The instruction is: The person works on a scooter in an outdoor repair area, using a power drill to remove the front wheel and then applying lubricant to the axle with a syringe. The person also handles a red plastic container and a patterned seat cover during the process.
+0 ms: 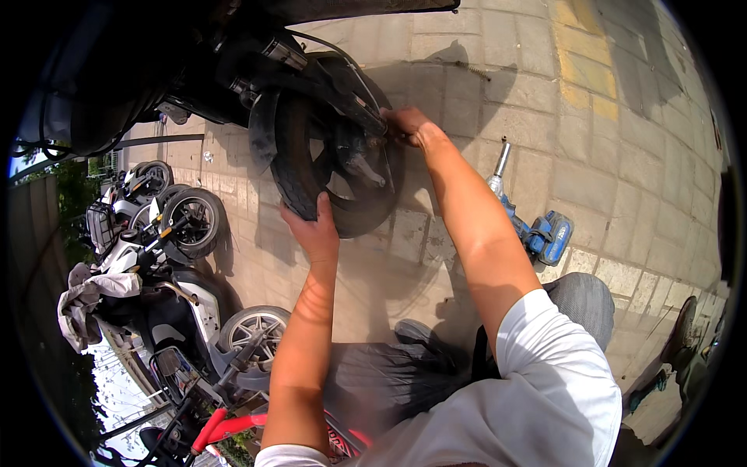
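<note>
Can't really see what the right hand [405, 124] is pinching at the hub, its fingers are curled tight around something small by the axle, mostly hidden. Left hand [313, 229] grips the near edge of the scooter's rear tyre [299, 175], fingers wrapped over the rubber. The scooter body is cut off at the far edge. A blue power wrench [537, 229] lies on the paving [622, 156] to the right, partly behind the forearm.
</note>
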A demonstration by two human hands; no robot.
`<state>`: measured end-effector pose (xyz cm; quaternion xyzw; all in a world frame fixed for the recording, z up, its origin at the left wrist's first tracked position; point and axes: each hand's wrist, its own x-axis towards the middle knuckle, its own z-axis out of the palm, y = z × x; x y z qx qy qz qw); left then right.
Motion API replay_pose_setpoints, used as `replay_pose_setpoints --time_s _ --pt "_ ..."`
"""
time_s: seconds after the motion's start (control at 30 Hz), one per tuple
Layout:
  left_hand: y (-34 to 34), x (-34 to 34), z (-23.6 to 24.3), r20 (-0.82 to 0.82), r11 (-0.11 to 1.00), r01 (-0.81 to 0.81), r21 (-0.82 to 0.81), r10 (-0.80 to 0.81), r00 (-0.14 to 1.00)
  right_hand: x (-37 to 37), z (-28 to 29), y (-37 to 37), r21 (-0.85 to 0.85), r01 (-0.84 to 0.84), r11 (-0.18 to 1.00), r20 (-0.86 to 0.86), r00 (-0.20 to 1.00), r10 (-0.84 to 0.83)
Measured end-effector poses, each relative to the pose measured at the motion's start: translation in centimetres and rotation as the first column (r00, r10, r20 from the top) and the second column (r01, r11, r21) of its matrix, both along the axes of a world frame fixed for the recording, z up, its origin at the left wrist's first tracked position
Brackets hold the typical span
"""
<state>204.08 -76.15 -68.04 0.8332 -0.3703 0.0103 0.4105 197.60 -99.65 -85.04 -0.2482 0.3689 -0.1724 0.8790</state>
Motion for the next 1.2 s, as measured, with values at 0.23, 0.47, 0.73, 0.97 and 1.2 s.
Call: replay_pose_setpoints --time_s 0.23,0.47,0.73,0.97,1.2 --pt "0.8 0.8 -0.3 -0.003 1.000 0.015 -0.022 -0.015 1.000 1.0 -0.7 -0.2 -0.126 -0.196 0.972 0.046 0.978 0.203" --pt "0.8 1.3 -0.9 0.030 0.999 0.044 -0.018 -0.044 0.999 -2.4 4.3 -9.9 -0.205 0.513 0.834 0.059 0.857 -0.513" --pt "1.0 2.0 -1.3 0.018 0.999 0.043 -0.020 -0.042 0.999 -10.9 1.2 -5.1 -0.907 -0.318 0.276 -0.408 0.503 -0.762" --pt "-0.2 0.0 0.0 0.058 0.998 0.058 -0.025 -0.057 0.997 -3.1 3.7 12.0 -0.744 0.173 0.645 -0.242 0.830 -0.503" --pt "-0.9 -1.6 0.6 -0.003 0.990 0.123 0.066 -0.123 0.992 3.3 1.8 10.7 0.094 0.919 0.382 -0.317 0.391 -0.864"
